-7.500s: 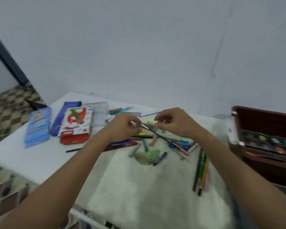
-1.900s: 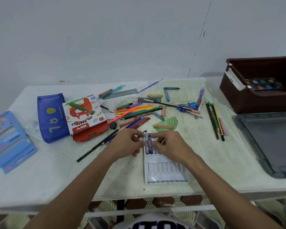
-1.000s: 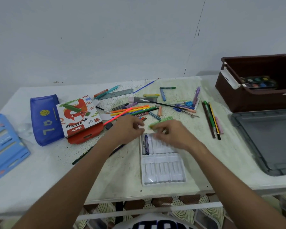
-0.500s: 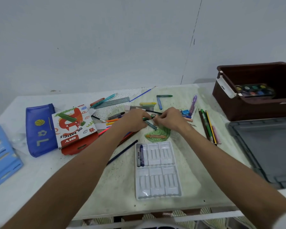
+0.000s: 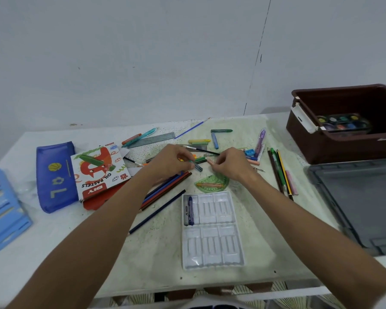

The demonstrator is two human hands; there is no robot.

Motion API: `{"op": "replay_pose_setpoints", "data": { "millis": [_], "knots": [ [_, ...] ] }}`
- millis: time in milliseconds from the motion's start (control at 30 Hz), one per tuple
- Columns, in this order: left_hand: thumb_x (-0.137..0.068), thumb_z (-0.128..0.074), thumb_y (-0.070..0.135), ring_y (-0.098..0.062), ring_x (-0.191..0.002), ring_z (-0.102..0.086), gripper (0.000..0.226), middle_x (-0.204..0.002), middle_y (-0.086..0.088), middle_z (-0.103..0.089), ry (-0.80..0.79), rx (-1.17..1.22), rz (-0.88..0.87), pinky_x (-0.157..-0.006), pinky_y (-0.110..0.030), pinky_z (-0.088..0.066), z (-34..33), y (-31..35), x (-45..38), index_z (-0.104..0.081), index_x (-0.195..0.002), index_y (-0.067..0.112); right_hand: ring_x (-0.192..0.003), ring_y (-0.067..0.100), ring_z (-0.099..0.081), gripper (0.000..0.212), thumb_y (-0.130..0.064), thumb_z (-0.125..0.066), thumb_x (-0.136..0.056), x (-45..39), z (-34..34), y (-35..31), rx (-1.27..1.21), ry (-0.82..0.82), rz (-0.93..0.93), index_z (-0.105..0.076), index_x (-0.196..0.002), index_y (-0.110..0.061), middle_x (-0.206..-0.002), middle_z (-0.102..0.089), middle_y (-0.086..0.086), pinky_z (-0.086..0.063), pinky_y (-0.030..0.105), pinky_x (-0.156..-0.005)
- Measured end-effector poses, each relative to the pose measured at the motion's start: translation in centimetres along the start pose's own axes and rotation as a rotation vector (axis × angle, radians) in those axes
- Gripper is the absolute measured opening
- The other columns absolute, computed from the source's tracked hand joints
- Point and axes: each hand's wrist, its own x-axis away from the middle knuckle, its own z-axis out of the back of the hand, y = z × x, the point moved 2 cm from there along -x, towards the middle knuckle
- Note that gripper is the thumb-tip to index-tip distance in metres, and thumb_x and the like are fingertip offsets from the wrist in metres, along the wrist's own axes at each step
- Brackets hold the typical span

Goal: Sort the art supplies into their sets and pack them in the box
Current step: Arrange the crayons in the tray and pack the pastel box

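Though upside down, "OIL PASTELS" box (image 5: 99,172)

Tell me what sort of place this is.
Probably a home or classroom craft corner: a paint-speckled table against a bare wall, strewn with loose crayons and pencils, an oil pastels box, and a brown storage box holding a watercolour palette.

Bench (image 5: 250,259): white top with a pale green, speckled patch across its middle, front edge white. Behind the bench, a plain pale grey-white wall (image 5: 143,52). A thin dark broken line (image 5: 257,56) runs down the wall to the bench's far edge, right of centre. Below the bench's front edge, patterned floor tiles (image 5: 261,288), brown and cream. Light even, diffuse; shadows soft.
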Motion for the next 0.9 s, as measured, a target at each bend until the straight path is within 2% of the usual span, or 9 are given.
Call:
{"op": "replay_pose_setpoints", "data": {
  "millis": [133, 233, 300, 367, 433, 567, 733, 833, 900],
  "knots": [
    [-0.080, -0.075, 0.008, -0.018, -0.076, -0.068, 0.019, -0.087, -0.009, -0.073, 0.056, 0.247, 0.109, -0.065, -0.022, -0.057, 0.1, -1.1, 1.8, -0.068, -0.098, 0.009, -0.063, 0.011, -0.058, 0.013, -0.021, -0.078, -0.079, 1.0, -0.2, -0.3, -0.051, 0.016, 0.041, -0.070, -0.074, -0.012, -0.072, -0.066, 0.003, -0.048, 0.024, -0.056],
    [-0.077, -0.078, 0.007, -0.022, -0.077, -0.070, 0.024, -0.085, -0.008, -0.074, 0.129, 0.302, 0.156, -0.067, -0.028, -0.059, 0.5, -1.5, 3.1, -0.065, -0.098, 0.009, -0.070, 0.010, -0.058, 0.010, -0.015, -0.074, -0.080, 2.6, 0.1, -0.6, -0.166, 0.050, 0.038, -0.070, -0.088, -0.011, -0.079, -0.064, 0.001, -0.046, 0.018, -0.056],
    [-0.078, -0.077, 0.009, -0.021, -0.072, -0.069, 0.024, -0.082, -0.012, -0.073, 0.162, 0.347, 0.179, -0.063, -0.029, -0.059, 0.5, -1.2, 4.3, -0.061, -0.096, 0.004, -0.064, 0.007, -0.056, 0.012, -0.011, -0.073, -0.081, 4.4, 0.5, -0.8, -0.314, 0.007, 0.023, -0.070, -0.093, -0.011, -0.073, -0.061, -0.002, -0.044, 0.014, -0.053],
    [-0.082, -0.075, 0.009, -0.022, -0.066, -0.067, 0.021, -0.078, -0.015, -0.072, 0.167, 0.408, 0.196, -0.056, -0.028, -0.058, 0.3, -0.5, 5.6, -0.059, -0.093, 0.001, -0.057, 0.011, -0.054, 0.009, -0.010, -0.074, -0.081, 6.5, 0.8, -1.1, -0.498, -0.060, 0.009, -0.072, -0.090, -0.008, -0.064, -0.060, -0.001, -0.045, 0.019, -0.048],
    [-0.083, -0.073, 0.008, -0.022, -0.062, -0.065, 0.015, -0.073, -0.015, -0.070, 0.114, 0.440, 0.205, -0.054, -0.030, -0.058, -0.2, -0.1, 6.7, -0.061, -0.090, 0.003, -0.051, 0.010, -0.048, 0.009, -0.014, -0.078, -0.078, 8.6, 0.7, -1.3, -0.566, -0.094, -0.009, -0.075, -0.086, -0.010, -0.059, -0.059, -0.001, -0.040, 0.022, -0.043],
    [-0.084, -0.073, 0.012, -0.018, -0.059, -0.065, 0.009, -0.071, -0.012, -0.070, -0.030, 0.333, 0.200, -0.057, -0.032, -0.057, -1.9, 0.2, 7.8, -0.066, -0.086, 0.007, -0.042, 0.001, -0.042, 0.007, -0.013, -0.077, -0.079, 11.3, -1.0, -1.3, -0.546, -0.109, -0.004, -0.076, -0.085, -0.011, -0.059, -0.058, -0.004, -0.034, 0.016, -0.041],
    [-0.085, -0.072, 0.019, -0.017, -0.057, -0.064, 0.011, -0.070, -0.010, -0.071, -0.045, 0.151, 0.201, -0.059, -0.035, -0.059, -3.2, 0.4, 8.1, -0.068, -0.090, 0.010, -0.049, -0.003, -0.051, 0.005, -0.015, -0.076, -0.079, 12.6, -2.5, -0.9, -0.439, -0.005, 0.033, -0.076, -0.084, -0.016, -0.065, -0.062, -0.004, -0.037, 0.010, -0.047],
    [-0.085, -0.071, 0.027, -0.014, -0.055, -0.061, 0.011, -0.067, -0.003, -0.069, -0.024, 0.024, 0.163, -0.052, -0.029, -0.054, -3.6, 0.4, 8.1, -0.069, -0.089, 0.017, -0.061, 0.006, -0.060, 0.014, -0.016, -0.075, -0.079, 13.3, -3.0, -0.8, -0.378, 0.035, 0.073, -0.071, -0.071, -0.027, -0.069, -0.069, -0.003, -0.048, 0.020, -0.054],
    [-0.086, -0.070, 0.031, -0.003, -0.050, -0.054, 0.013, -0.065, 0.007, -0.063, -0.007, -0.067, 0.119, -0.045, -0.016, -0.042, -3.8, 0.6, 8.3, -0.071, -0.093, 0.020, -0.065, 0.014, -0.063, 0.017, -0.014, -0.073, -0.079, 13.6, -3.3, -0.7, -0.348, 0.056, 0.098, -0.070, -0.067, -0.027, -0.068, -0.069, -0.003, -0.052, 0.031, -0.061]
  ]
}}
